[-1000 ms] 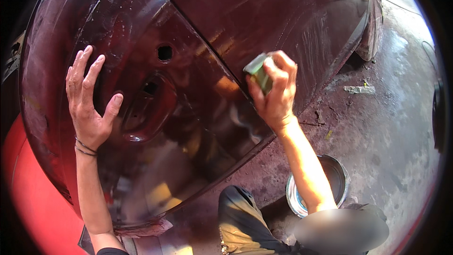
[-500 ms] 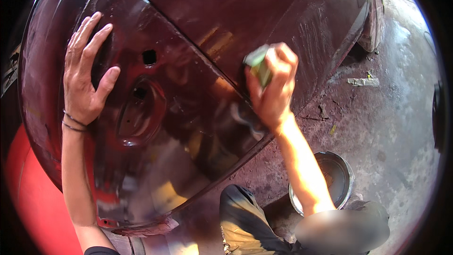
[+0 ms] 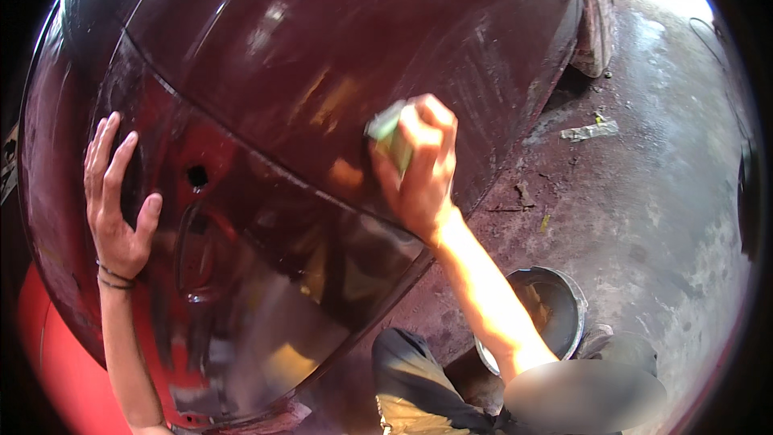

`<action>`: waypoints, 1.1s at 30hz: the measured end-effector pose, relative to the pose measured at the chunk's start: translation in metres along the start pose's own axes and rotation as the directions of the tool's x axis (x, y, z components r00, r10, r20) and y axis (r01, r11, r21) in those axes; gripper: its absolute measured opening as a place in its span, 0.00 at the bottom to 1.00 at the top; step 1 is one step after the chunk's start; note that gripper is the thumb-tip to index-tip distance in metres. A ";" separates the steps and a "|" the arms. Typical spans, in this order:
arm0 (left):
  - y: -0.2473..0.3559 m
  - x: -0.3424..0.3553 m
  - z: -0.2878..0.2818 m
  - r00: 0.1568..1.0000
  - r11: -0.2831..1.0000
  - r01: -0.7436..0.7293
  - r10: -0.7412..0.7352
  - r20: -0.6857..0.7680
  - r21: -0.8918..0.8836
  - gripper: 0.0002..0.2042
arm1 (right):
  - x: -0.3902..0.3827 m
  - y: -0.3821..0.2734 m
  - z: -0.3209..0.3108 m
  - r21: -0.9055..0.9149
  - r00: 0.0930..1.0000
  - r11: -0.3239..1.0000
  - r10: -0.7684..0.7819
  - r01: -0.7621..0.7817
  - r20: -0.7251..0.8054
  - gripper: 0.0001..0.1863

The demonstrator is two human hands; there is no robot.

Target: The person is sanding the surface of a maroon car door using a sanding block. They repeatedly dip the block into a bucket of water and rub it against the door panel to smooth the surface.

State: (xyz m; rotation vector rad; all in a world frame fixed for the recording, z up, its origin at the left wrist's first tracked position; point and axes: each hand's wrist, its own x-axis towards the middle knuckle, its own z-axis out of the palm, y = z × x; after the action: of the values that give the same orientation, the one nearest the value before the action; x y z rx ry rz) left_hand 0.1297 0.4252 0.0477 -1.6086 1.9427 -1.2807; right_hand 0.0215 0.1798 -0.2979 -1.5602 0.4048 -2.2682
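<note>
A dark red, wet-looking car body panel (image 3: 266,56) fills the upper left of the head view, with a seam running across it and a small square hole (image 3: 197,176) near a recessed handle area. My left hand (image 3: 117,209) lies flat on the panel at the left, fingers spread, holding nothing. My right hand (image 3: 419,165) presses a small green sanding block (image 3: 388,135) against the panel just right of the seam.
A grey metal bucket (image 3: 555,306) stands on the stained concrete floor (image 3: 644,193) by my right forearm. My bent knee in dark trousers (image 3: 411,370) is below. A car wheel (image 3: 596,8) shows at the top right, a scrap of litter (image 3: 589,130) near it.
The view has shifted, so the panel sits lower and further right. My right hand with the block has slid along the panel; my left hand stays flat, now nearer the left edge.
</note>
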 end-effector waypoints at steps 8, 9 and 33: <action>-0.004 0.006 -0.012 1.000 0.999 -0.016 0.016 0.002 0.043 0.32 | 0.074 0.102 0.002 -0.130 0.947 0.962 0.204 -0.241 -0.247 0.31; -0.003 0.004 -0.011 1.000 0.999 -0.010 0.011 0.000 0.046 0.32 | 0.046 0.071 0.003 -0.110 0.964 0.982 0.127 -0.156 -0.233 0.32; -0.009 0.000 -0.007 0.996 0.999 -0.035 0.032 -0.080 -0.033 0.30 | 0.029 0.004 0.005 -0.056 0.973 0.974 0.216 -0.220 -0.081 0.28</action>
State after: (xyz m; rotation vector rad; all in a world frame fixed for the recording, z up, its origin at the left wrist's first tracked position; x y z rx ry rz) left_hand 0.1304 0.4289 0.0591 -1.5566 2.0408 -1.3233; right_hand 0.0171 0.1634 -0.2732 -1.3886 0.6428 -2.1664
